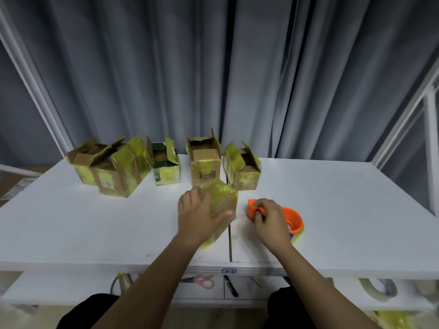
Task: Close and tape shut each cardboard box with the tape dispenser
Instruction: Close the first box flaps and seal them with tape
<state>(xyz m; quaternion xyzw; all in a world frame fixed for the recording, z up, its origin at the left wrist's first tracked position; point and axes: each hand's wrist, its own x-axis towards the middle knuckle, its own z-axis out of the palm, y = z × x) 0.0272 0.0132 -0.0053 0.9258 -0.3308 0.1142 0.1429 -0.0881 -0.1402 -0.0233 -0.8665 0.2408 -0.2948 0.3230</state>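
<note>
Gripping box (pixel 219 205) left, dispenser (pixel 276 217) right

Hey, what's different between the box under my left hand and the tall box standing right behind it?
The box under the left hand has its flaps closed; the tall box behind stands with flaps open and raised. The near box lies tilted and is gripped by the left hand, while the tall box sits upright and untouched. Yellowish tape covers the near box's top; the tall box shows more bare cardboard. Both are small brown cardboard boxes with yellowish tape on the white table.
</note>
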